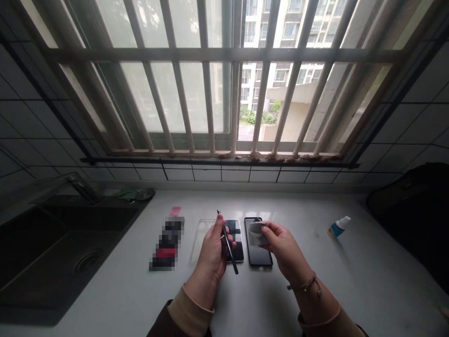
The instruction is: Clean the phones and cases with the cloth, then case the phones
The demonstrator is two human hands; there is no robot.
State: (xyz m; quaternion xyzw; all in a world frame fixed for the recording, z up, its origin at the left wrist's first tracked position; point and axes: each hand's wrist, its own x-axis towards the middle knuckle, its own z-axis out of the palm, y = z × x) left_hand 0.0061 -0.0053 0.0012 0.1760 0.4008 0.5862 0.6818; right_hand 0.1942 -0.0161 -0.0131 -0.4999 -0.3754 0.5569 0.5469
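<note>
My left hand [213, 248] is closed around a slim dark phone [230, 250] that appears tilted nearly edge-on, its lower end pointing down to the right. My right hand [280, 241] pinches a small grey cloth [257, 234] between thumb and fingers. Behind the cloth lies a phone in a black case [260, 257], partly covered by it. A second phone with a light edge [239, 241] lies flat just behind my left fingers. Left of it is a clear phone case [198, 236], partly hidden by my left hand.
A small white spray bottle with a blue label [337, 227] stands at the right. A pixelated dark and red item [166, 245] and a pink slip [175, 211] lie left. The sink [115, 220] with its faucet [84, 187] is far left. A black bag-like object [417, 215] borders the right.
</note>
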